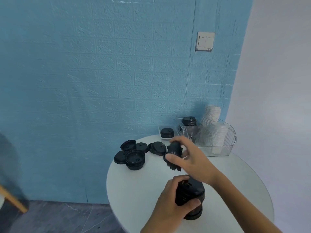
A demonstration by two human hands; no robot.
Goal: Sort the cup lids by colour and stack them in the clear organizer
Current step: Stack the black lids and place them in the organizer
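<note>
Black lids (174, 155), blurred, in the right hand's (190, 158) grip; left hand (170, 202) grips a lid stack (191, 197) on the counter (138, 185).

My left hand (170, 201) grips a stack of black lids (191, 197) near the front of the round white table (134, 190). My right hand (186, 157) holds a smaller, blurred bunch of black lids (175, 154) above the table. Loose black lids (133, 153) lie scattered at the far left edge. Behind, the clear organizer (223, 143) holds white lids (217, 132) and a few black ones (188, 121), against a blue brick-patterned wall (101, 73).
</note>
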